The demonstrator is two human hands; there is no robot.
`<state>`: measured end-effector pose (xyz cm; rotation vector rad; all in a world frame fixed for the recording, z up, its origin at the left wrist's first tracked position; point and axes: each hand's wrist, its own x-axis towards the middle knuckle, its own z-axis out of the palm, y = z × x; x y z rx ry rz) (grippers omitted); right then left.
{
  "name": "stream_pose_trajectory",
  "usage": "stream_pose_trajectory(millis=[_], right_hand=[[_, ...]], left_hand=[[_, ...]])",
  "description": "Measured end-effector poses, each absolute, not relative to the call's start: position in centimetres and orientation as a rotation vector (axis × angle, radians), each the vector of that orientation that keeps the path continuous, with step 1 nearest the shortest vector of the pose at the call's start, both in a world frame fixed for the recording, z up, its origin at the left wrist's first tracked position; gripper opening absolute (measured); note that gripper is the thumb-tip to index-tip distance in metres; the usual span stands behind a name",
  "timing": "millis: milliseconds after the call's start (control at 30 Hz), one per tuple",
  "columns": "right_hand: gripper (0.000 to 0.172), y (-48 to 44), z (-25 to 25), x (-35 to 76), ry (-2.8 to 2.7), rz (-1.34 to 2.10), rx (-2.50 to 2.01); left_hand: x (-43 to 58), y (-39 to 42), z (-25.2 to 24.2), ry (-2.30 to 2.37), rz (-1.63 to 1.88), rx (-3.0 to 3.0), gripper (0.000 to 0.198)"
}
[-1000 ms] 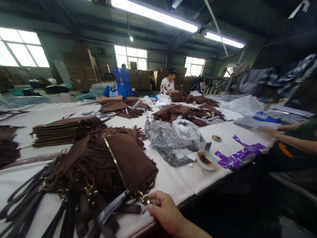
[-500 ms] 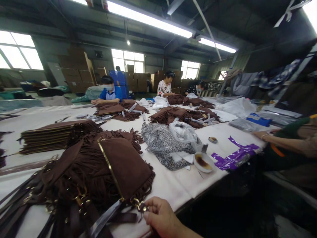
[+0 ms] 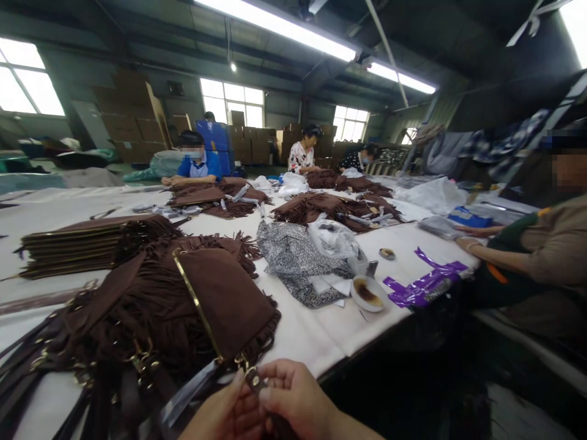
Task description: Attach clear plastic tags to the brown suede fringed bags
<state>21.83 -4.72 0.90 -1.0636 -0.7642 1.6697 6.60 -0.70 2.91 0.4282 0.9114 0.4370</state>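
A brown fringed handbag (image 3: 224, 287) with a gold zipper lies on top of a heap of similar bags on the table's near side. At its lower corner is a gold clasp (image 3: 243, 362) joined to a dark brown strap (image 3: 254, 380) with a round gold stud. My right hand (image 3: 298, 394) pinches this strap end between thumb and fingers. From the left, my left hand (image 3: 224, 408) curls around the strap just below the clasp, its fingers partly hidden. A plastic-wrapped piece (image 3: 190, 391) hangs beside my left hand.
Stacked brown bags (image 3: 87, 241) lie to the left. Patterned grey cloth (image 3: 307, 263), a white bowl (image 3: 368, 294) with brown residue and purple plastic (image 3: 424, 284) lie mid-right. A co-worker (image 3: 545, 244) sits at the right; other people work across the white table (image 3: 316, 333).
My left hand has come into view and closed in on the strap beside my right hand. The co-worker at the right shows more fully as the view shifted.
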Motion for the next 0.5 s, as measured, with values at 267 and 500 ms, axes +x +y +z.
stream_pose_trajectory(millis=[267, 500], right_hand=[[0.019, -3.8, 1.2, 26.5, -1.505, 0.813, -1.606], [0.034, 3.6, 1.0, 37.2, -1.707, -0.012, -2.309]], left_hand=[[9.2, 4.4, 0.1, 1.008, 0.900, 0.177, 0.008], [10.7, 8.6, 1.7, 1.016, 1.041, 0.270, 0.012]])
